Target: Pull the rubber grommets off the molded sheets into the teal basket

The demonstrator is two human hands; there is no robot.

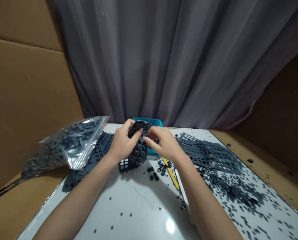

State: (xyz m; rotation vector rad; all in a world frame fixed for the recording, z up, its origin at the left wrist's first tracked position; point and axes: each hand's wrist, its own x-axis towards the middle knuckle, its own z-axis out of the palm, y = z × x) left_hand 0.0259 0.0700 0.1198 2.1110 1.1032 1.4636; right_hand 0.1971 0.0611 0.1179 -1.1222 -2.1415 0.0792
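My left hand (pixel 123 141) grips a bent black rubber sheet (pixel 138 155) by its upper left side, with the thumb pressed over its face. The sheet is curled upright and carries rows of small ring-shaped moulded parts. Round white openings show at its lower left. My right hand (pixel 165 141) is closed at the upper right edge of the sheet, thumb and curled fingers pinching there. Its fingertips are partly hidden. Behind both hands stands a blue plastic basket (pixel 149 119), mostly covered by them.
A zip bag of black parts (pixel 71 143) lies at left over another sheet (pixel 98 150). Perforated sheets (pixel 209 153) and scattered black bits (pixel 234 193) lie at right. A yellow strip-shaped tool (pixel 172 175) rests on the white table (pixel 128 203). Cardboard (pixel 26 93) and a grey curtain (pixel 149 60) surround it.
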